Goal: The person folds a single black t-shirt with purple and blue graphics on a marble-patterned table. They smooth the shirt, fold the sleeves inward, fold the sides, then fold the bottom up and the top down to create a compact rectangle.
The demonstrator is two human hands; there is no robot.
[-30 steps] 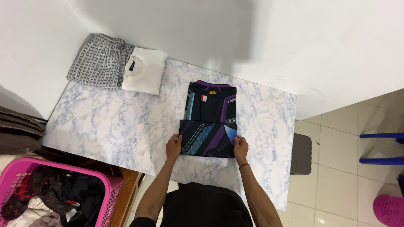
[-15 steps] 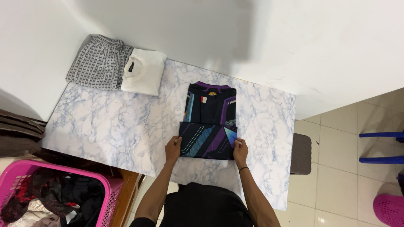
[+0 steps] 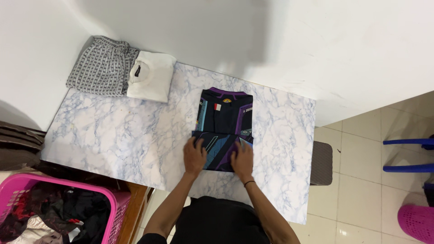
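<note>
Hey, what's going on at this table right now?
A person is folding a black jersey with purple and teal patterns on a marble-patterned tabletop. Both the left hand and right hand press flat on its folded-up lower part. A folded white shirt and grey checked shorts lie at the far corner; a pink laundry basket of clothes stands beside the table.

There is a single view, from a camera worn on the person's head, looking steeply down over the chest and forearms. It faces the wall that the marble-patterned table (image 3: pixel 113 135) stands against, so the far edge of the table sits high in the picture. The left hand (image 3: pixel 195 156) and right hand (image 3: pixel 242 161) lie just below the middle, at arm's length from the lens. The view is wide: left of the left hand it reaches a pink basket (image 3: pixel 108 199), and right of the right hand it takes in tiled floor (image 3: pixel 361 190).
</note>
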